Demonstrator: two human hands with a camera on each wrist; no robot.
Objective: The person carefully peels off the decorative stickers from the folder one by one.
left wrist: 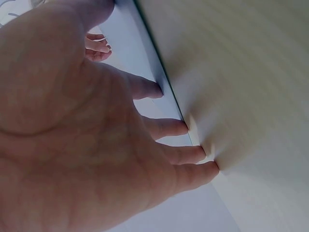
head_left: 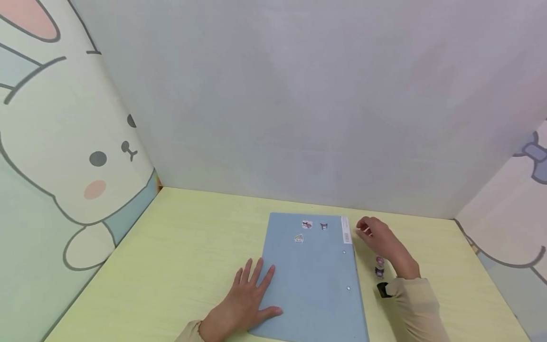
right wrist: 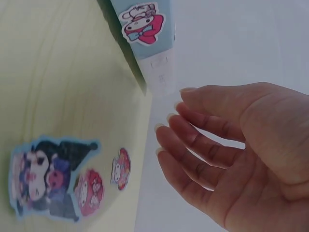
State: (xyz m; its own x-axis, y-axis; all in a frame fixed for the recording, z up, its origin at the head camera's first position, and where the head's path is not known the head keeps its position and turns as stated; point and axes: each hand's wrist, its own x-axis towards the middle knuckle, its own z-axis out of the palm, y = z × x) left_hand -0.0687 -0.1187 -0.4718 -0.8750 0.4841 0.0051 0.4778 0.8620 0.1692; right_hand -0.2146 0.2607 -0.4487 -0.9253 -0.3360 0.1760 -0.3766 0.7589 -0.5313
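Observation:
A pale blue file folder (head_left: 314, 275) lies flat on the table, with several small stickers (head_left: 307, 225) near its top and a white barcode label (head_left: 346, 230) at the upper right corner. My left hand (head_left: 243, 301) spreads over the folder's left edge; its thumb and index finger lie on the cover, while the other fingertips reach the table. Just right of the label, my right hand (head_left: 380, 240) hovers with loosely bent fingers and nothing in them. In the right wrist view, a red-hooded character sticker (right wrist: 142, 23) shows on the folder's side.
Right of the folder, a black-and-white character sticker (right wrist: 43, 179), a pink-red sticker (right wrist: 90, 192) and a smaller one (right wrist: 120, 169) lie on the yellow table (head_left: 183, 247). A plain grey-white backdrop (head_left: 299, 104) rises behind, and a rabbit-patterned panel (head_left: 64, 133) stands left.

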